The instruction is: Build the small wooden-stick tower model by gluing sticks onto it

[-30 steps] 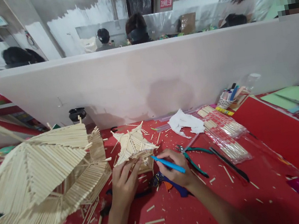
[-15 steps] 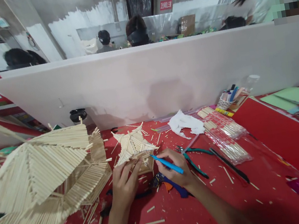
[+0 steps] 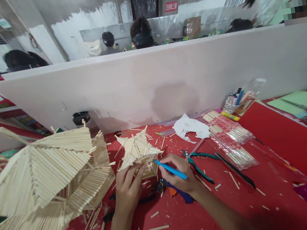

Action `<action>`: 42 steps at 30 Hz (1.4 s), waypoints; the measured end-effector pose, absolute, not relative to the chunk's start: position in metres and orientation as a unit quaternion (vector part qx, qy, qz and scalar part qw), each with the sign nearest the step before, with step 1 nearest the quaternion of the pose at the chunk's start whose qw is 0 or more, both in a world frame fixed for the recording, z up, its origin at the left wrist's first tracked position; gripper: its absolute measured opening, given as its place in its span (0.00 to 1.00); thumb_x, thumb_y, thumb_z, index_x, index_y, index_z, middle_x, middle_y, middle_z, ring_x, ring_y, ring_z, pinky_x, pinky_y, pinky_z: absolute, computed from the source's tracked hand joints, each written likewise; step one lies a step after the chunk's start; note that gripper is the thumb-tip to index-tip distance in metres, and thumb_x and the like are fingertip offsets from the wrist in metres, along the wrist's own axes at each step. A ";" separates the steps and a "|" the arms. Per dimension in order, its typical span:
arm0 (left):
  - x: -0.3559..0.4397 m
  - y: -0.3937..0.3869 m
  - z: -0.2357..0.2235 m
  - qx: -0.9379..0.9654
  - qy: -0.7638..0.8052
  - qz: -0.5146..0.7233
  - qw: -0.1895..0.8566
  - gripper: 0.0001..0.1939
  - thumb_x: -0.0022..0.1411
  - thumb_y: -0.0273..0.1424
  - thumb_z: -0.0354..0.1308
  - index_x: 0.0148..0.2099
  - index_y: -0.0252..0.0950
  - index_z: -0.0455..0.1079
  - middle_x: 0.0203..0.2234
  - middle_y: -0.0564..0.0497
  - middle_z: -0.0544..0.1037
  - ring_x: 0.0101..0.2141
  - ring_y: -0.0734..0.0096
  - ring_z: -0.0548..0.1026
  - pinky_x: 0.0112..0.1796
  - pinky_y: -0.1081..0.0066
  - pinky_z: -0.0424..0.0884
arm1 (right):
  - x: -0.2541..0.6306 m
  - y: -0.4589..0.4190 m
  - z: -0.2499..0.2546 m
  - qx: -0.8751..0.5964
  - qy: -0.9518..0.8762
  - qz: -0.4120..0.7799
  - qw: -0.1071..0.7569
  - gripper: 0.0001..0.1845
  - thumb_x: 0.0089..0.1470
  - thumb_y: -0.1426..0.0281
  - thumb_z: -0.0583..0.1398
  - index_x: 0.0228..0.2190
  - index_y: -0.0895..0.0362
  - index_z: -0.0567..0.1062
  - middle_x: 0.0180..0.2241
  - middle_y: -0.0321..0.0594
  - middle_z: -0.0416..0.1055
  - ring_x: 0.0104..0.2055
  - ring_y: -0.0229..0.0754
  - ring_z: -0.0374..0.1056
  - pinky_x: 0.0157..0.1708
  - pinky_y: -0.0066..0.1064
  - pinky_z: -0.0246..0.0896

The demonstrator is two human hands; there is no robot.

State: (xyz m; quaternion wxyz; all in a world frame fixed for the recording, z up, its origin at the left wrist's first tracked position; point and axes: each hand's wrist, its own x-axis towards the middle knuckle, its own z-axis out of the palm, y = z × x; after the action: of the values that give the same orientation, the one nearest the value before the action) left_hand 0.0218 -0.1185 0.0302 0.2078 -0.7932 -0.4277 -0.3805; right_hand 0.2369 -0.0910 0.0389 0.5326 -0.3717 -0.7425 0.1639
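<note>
In the head view, a small pavilion (image 3: 137,147) built of pale wooden sticks stands on the red table, its pointed roof corners turned up. My left hand (image 3: 128,188) is closed on its near left edge, with the fingertips partly hidden against the sticks. Between the thumb and fingers of my right hand (image 3: 178,169) is a blue pen (image 3: 171,169). The pen's tip meets or nearly meets the pavilion's front just under the roof; exact contact is too small to tell. A blue-handled tool (image 3: 181,192) lies under my right hand.
A larger stick-built pavilion (image 3: 43,176) fills the left. Green-handled pliers (image 3: 200,164), a black rod-like tool (image 3: 236,171), bagged sticks (image 3: 231,141) and white tissue (image 3: 191,127) lie to the right. A white partition (image 3: 112,82) rises behind; people sit beyond it.
The pen and my right hand have shifted very slightly to the left. My left hand stays on the small pavilion.
</note>
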 end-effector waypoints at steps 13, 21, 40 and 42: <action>0.020 -0.120 0.028 -0.793 -0.434 -0.375 0.203 0.24 0.66 0.21 0.54 0.62 0.41 0.70 0.45 0.44 0.81 0.46 0.63 0.75 0.51 0.62 0.69 | 0.236 -0.092 0.040 -0.378 -0.741 0.170 0.528 0.02 0.57 0.72 0.61 0.34 0.53 0.73 0.30 0.39 0.76 0.31 0.42 0.74 0.34 0.32 0.70; 0.020 -0.120 0.026 -0.794 -0.436 -0.374 0.196 0.23 0.66 0.20 0.54 0.60 0.40 0.71 0.46 0.44 0.81 0.47 0.62 0.75 0.52 0.61 0.69 | 0.237 -0.091 0.038 -0.392 -0.731 0.169 0.532 0.01 0.57 0.70 0.61 0.34 0.53 0.73 0.29 0.38 0.75 0.30 0.41 0.73 0.33 0.32 0.70; 0.018 -0.121 0.025 -0.801 -0.429 -0.375 0.183 0.24 0.66 0.21 0.55 0.62 0.39 0.69 0.47 0.43 0.80 0.49 0.60 0.73 0.52 0.59 0.68 | 0.239 -0.089 0.034 -0.407 -0.717 0.202 0.529 0.02 0.56 0.70 0.62 0.34 0.53 0.73 0.29 0.38 0.76 0.29 0.41 0.74 0.33 0.32 0.71; 0.018 -0.121 0.025 -0.802 -0.430 -0.373 0.181 0.24 0.66 0.21 0.55 0.63 0.39 0.68 0.47 0.43 0.80 0.49 0.59 0.73 0.52 0.59 0.68 | 0.239 -0.089 0.034 -0.408 -0.715 0.208 0.528 0.02 0.56 0.70 0.62 0.34 0.53 0.73 0.29 0.38 0.76 0.29 0.41 0.74 0.32 0.31 0.71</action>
State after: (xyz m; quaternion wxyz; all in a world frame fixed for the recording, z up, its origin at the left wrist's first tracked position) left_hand 0.0180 -0.1207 0.0252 0.1814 -0.8017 -0.4304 -0.3729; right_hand 0.2385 -0.0893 0.0337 0.5277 -0.4081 -0.7152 0.2082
